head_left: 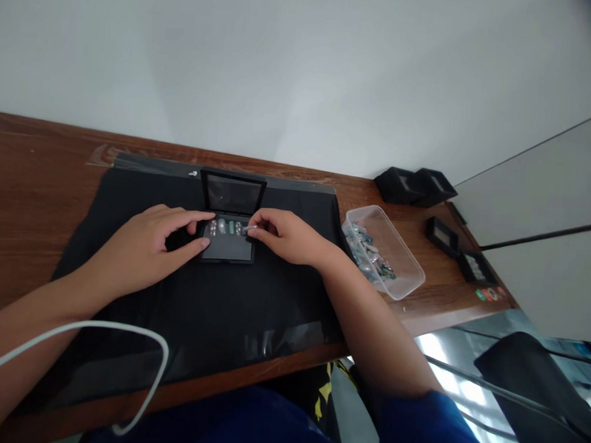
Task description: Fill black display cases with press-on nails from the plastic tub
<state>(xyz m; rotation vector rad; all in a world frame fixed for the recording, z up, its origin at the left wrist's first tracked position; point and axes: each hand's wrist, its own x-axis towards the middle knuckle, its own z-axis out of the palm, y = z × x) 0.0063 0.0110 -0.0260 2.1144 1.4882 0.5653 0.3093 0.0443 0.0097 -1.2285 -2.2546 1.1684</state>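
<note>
A small black box (228, 250) with its lid (233, 194) standing open lies on a black mat (198, 302). Several small pale and green pieces (225, 227) sit in a row along the box's far edge. My left hand (150, 248) rests at the box's left side, forefinger on the rim and thumb against the near-left corner. My right hand (288, 234) is at the box's right end, its fingers pinched on a small pale piece (250, 229) at the end of the row.
A clear plastic tub (385, 251) of small pieces stands right of the mat. Several more black boxes (414, 185) lie at the wooden table's far right corner. A white cable (123, 344) loops over my left forearm. A dark chair (537, 389) stands at the lower right.
</note>
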